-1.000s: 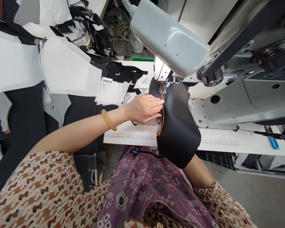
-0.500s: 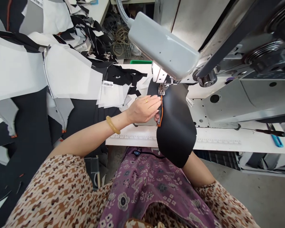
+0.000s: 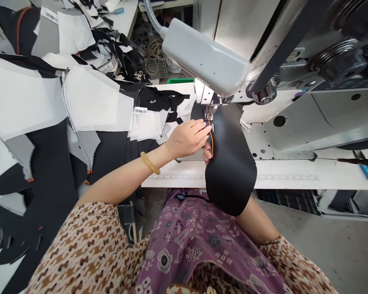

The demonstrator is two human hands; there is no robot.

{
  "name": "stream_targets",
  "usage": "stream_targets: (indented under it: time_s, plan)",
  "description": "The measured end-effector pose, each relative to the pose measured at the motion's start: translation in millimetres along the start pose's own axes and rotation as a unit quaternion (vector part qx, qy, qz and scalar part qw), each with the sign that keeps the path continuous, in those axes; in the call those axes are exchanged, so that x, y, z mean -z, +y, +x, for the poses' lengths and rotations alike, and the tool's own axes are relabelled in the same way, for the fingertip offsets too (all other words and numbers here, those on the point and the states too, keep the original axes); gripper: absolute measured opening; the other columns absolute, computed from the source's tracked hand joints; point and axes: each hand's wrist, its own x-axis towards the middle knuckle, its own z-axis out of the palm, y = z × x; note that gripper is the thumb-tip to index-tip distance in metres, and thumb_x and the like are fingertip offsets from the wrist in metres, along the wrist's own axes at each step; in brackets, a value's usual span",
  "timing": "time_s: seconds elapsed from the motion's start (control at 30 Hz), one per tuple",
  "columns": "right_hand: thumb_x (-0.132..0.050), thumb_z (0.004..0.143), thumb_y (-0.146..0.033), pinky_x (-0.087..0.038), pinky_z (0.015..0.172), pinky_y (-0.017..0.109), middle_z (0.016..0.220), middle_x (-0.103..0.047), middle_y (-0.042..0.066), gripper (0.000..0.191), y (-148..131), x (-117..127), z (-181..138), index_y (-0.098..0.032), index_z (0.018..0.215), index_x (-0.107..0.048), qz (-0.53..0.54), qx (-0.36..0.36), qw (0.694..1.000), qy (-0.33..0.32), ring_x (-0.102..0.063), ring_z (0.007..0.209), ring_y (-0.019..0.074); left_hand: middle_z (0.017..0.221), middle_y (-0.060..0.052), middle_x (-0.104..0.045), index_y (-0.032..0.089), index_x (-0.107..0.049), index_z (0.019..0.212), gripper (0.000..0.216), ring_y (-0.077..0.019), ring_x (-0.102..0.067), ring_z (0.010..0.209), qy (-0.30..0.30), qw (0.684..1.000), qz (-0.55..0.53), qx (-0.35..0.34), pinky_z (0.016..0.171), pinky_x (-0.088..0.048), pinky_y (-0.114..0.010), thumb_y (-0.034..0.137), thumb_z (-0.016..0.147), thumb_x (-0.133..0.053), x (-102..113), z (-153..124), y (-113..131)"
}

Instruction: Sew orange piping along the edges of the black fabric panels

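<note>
You wear a short-sleeved tan top (image 3: 88, 253) with small brown bow print, lower left and lower right of frame. Purple floral garment (image 3: 196, 241) lower centre. Yellow bangle (image 3: 149, 163) on left wrist, gold ring (image 3: 190, 125) on left hand (image 3: 187, 141).

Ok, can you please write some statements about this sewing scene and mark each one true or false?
1. The left hand touches the black piece just below the presser foot. True.
2. The left wrist is bare. False: it wears a yellow bangle.
3. The piece hides most of the right hand. True.
4. The edge of the piece is lined in blue. False: the trim is orange.
5. A ring is on the left hand. True.
</note>
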Motion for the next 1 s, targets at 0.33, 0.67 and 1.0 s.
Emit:
stream_targets:
  time_s: [0.33, 0.67, 1.0]
  plan:
    - [-0.033, 0.085, -0.046, -0.039, 0.060, 0.022, 0.075, -0.049, 0.001, 0.033, 1, -4, -5, -0.023, 0.097, -0.054, 0.095, 0.058, 0.994, 0.013, -0.045, 0.065, 0.0090, 0.112, -0.014, -0.060, 0.017, -0.054, 0.123, 0.041, -0.0263, -0.054, 0.115, -0.032, 0.999, 0.014, -0.019, 0.092, -0.046, -0.044, 0.036, 0.094, -0.032, 3, -5, -9]
    - [-0.036, 0.081, -0.041, -0.044, 0.065, 0.023, 0.082, -0.051, 0.002, 0.030, -7, -11, -1, -0.019, 0.091, -0.054, 0.101, 0.026, 0.993, 0.058, -0.050, 0.065, 0.0077, 0.117, -0.017, -0.055, 0.020, -0.056, 0.122, 0.037, -0.0282, -0.050, 0.118, -0.042, 0.999, -0.019, -0.010, 0.090, -0.044, -0.047, 0.032, 0.093, -0.036, -1, -4, -18]
    - [-0.043, 0.080, -0.035, -0.043, 0.062, 0.020, 0.081, -0.050, 0.001, 0.021, -11, -20, -8, -0.019, 0.090, -0.054, 0.151, 0.006, 0.988, 0.030, -0.049, 0.065, 0.0081, 0.109, -0.011, -0.056, 0.025, -0.055, 0.120, 0.039, -0.0245, -0.052, 0.115, -0.031, 0.999, 0.037, -0.018, 0.091, -0.044, -0.044, 0.015, 0.087, -0.036, -2, -6, -21]
